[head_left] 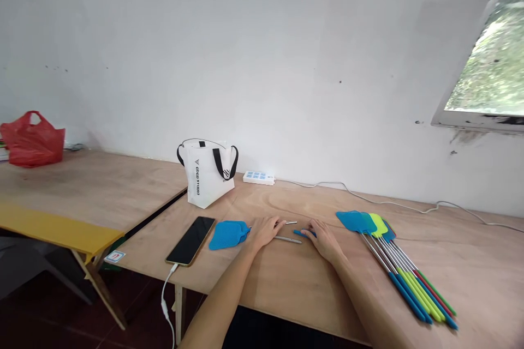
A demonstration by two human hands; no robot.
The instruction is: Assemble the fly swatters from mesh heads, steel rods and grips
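Observation:
Two overlapping blue fly swatter heads (pixel 227 234) lie flat on the table, just left of my left hand (pixel 264 232). That hand rests with its fingers curled over the swatters' thin metal rods (pixel 289 239), whose ends stick out to the right. Across a small gap, my right hand (pixel 324 238) is closed over a blue handle (pixel 302 234); one end of it shows past the fingers, the rest is covered. Farther right lies a fanned bundle of fly swatters (pixel 403 267) with blue, yellow-green, red and green handles.
A smartphone (pixel 191 241) with a white cable lies near the left front edge. Behind it stand a white bag (pixel 208 177) with black handles and a power strip (pixel 258 178) by the wall. A red plastic bag (pixel 35 140) sits on the adjoining table (pixel 102 191).

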